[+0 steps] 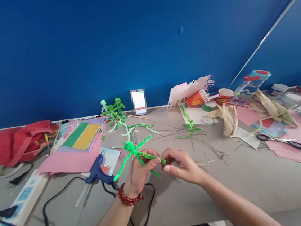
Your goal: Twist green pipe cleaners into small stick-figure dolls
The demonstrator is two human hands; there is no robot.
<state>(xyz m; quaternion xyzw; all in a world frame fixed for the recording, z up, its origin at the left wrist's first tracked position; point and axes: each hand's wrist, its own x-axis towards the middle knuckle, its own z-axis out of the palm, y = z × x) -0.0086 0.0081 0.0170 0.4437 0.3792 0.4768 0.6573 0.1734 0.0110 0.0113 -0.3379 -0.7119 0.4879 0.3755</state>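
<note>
Left hand (142,173), right hand (182,163) pinch bright-green pipe-cleaner figure (131,148), limbs splayed.

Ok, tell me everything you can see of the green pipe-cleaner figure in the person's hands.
The green pipe-cleaner figure is built from fuzzy, bright green chenille stems, with a knobbly twisted head and body. Thin limbs spread up-right and left, and a long one slants down-left toward the blue glue gun. A thicker twisted length runs right across the fingers of the left hand, its end reaching the fingertips of the right hand. The figure is held tilted above the table, and only the hands appear to touch it.
</note>
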